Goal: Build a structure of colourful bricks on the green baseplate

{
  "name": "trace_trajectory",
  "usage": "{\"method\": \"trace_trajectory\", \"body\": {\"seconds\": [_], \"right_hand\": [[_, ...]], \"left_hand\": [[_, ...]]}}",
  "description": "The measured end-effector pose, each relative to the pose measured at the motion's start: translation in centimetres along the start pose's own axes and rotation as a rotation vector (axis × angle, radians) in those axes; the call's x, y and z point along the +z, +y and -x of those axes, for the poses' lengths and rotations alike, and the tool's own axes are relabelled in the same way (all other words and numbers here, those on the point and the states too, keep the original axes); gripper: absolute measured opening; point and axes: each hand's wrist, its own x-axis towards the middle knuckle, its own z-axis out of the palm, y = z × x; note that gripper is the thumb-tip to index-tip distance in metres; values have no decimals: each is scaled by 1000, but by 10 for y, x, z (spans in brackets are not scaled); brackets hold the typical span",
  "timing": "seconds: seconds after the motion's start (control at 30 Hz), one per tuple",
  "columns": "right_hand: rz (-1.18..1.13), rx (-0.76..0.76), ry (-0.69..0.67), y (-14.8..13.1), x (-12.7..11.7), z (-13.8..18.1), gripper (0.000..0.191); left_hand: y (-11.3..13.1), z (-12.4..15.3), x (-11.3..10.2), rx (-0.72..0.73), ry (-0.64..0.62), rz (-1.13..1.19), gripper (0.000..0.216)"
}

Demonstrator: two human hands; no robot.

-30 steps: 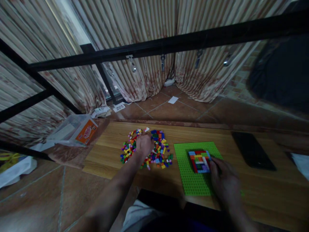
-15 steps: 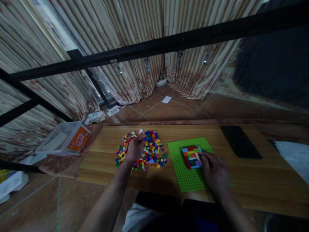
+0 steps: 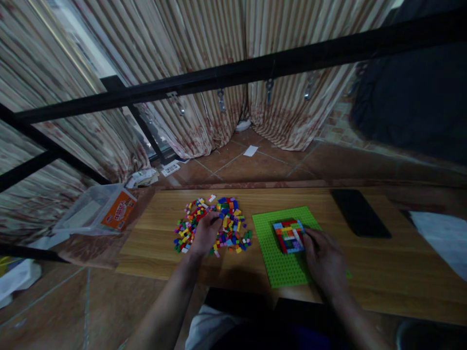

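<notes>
A pile of small toy bricks point(image 3: 233, 233) in many colours lies on the wooden table. Over its middle is my left hand point(image 3: 206, 232), thumb and fingers drawn together. Blue shows at the fingertips, but I cannot tell whether it is a held brick or part of the pile. To the right, a flat block of joined toy bricks point(image 3: 289, 236) in red, blue, orange and green is over the green baseplate point(image 3: 272, 265). My right hand point(image 3: 326, 257) grips that block by its right edge. Whether the block is pressed onto the baseplate cannot be made out.
A black phone-like slab point(image 3: 359, 213) lies on the table point(image 3: 146, 248) to the right, near a white sheet point(image 3: 441, 238). On the floor at left stands a clear plastic box point(image 3: 85, 214) with an orange label. A dark metal rail point(image 3: 233, 73) crosses beyond the table.
My left hand has shifted slightly down and to the right over the pile, its fingers still together. My right hand keeps its hold on the brick block. The whole view has moved slightly.
</notes>
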Motion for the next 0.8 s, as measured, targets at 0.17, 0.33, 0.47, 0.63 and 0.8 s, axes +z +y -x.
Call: {"method": "trace_trajectory", "body": {"seconds": [0.17,0.33,0.47,0.63,0.8], "right_hand": [[61,-126,74,-30,-11,3,35],[-171,-369,-181,-100,-9,37,36],[-346,-290,-253,-128,1,57,31],[-461,-179,-336,-125,-5,60,27],[-441,144,-303,-114,-15,68,28]], "left_hand": [[13,41,18,-234,-9,342,21],[16,80,35,-263,-123,363,17],[14,96,39,-229,-211,296,15],[10,104,41,-243,-275,255,14],[1,108,50,-283,-312,273,16]]}}
